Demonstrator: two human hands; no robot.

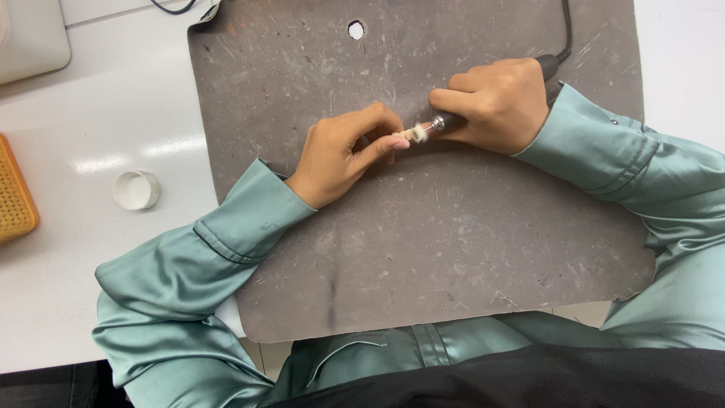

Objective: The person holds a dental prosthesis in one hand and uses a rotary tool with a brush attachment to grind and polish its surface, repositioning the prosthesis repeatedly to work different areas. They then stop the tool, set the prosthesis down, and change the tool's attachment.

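Observation:
My right hand (498,102) grips a dark corded rotary handpiece (547,66) whose metal nose carries a small pale polishing tip (414,134). My left hand (349,151) rests on the grey scratched work mat (423,242), fingers pinched together on a small item that is mostly hidden between them. The polishing tip touches the spot at my left fingertips. Both arms wear green satin sleeves.
A white round cap (137,190) lies on the white table to the left of the mat. An orange perforated tray (13,193) shows at the left edge. A white object (30,34) sits at the top left. The mat has a small hole (356,29) near its far edge.

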